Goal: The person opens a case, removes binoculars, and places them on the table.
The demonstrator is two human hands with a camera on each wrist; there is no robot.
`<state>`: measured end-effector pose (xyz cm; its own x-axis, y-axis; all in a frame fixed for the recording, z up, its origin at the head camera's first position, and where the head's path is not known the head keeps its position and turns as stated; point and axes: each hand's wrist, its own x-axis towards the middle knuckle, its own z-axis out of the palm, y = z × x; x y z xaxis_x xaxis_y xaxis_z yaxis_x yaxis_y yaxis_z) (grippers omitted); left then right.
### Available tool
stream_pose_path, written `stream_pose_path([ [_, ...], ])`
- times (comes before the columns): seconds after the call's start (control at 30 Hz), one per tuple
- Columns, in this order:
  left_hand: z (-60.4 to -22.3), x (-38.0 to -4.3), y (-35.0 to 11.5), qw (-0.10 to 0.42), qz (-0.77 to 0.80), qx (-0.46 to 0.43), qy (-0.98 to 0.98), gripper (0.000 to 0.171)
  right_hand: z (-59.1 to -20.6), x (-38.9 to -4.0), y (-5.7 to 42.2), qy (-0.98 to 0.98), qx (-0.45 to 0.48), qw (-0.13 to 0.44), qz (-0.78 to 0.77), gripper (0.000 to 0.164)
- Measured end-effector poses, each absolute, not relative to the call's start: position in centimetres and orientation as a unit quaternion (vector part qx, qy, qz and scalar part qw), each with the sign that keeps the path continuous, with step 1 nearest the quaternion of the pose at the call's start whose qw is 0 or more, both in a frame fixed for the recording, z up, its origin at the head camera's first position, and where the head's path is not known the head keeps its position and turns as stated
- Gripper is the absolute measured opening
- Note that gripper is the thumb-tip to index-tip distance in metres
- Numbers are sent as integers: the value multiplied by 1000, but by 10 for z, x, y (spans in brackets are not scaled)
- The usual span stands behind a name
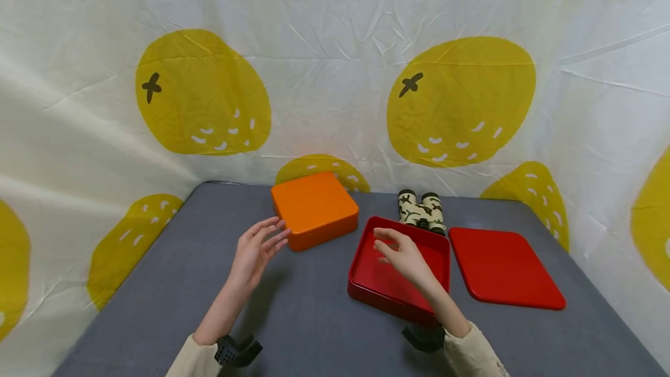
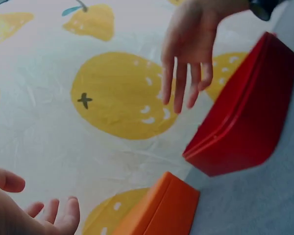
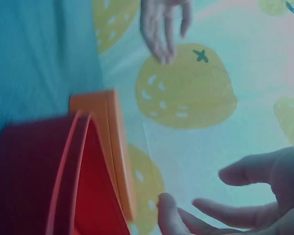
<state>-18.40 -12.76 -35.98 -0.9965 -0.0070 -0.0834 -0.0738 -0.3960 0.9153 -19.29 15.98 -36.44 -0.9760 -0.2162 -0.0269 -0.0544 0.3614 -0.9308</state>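
Above the table my left hand [image 1: 254, 253] is raised with loosely bent fingers and nothing in it, its fingertips overlapping the near left corner of an orange box [image 1: 316, 205] in the head view. My right hand [image 1: 405, 258], also holding nothing, hovers over a red box [image 1: 361, 291] that has no lid on it. Its fingers are relaxed and apart from the thumb in the right wrist view. A flat red lid [image 1: 505, 266] lies on the table right of the red box. The orange box has a smooth closed top.
Camouflage-patterned binoculars [image 1: 421, 212] stand just behind the red box. The grey table [image 1: 314, 330] runs back to a white curtain [image 1: 335, 92] printed with yellow fruit, which also hangs along both sides. Each wrist wears a black camera strap.
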Motion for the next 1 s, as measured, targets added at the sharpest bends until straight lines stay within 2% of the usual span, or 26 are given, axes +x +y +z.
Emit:
stream_pose_path([
  [0.37, -369, -208, -130, 50, 901, -131, 411, 27, -358, -219, 126, 644, 16, 106, -758, 41],
  [0.53, -379, -221, -132, 53, 907, -171, 382, 20, -356, -239, 117, 609, 60, 106, -784, 43],
  [0.77, -384, -228, -133, 36, 893, -199, 403, 10, -350, -270, 117, 591, 107, 137, -788, 50],
  [0.83, -384, -229, -133, 31, 886, -202, 416, 15, -351, -280, 119, 592, 117, 147, -784, 53],
  [1.0, -386, -233, -132, 49, 858, -192, 475, 43, -354, -303, 129, 626, 106, 192, -748, 59],
])
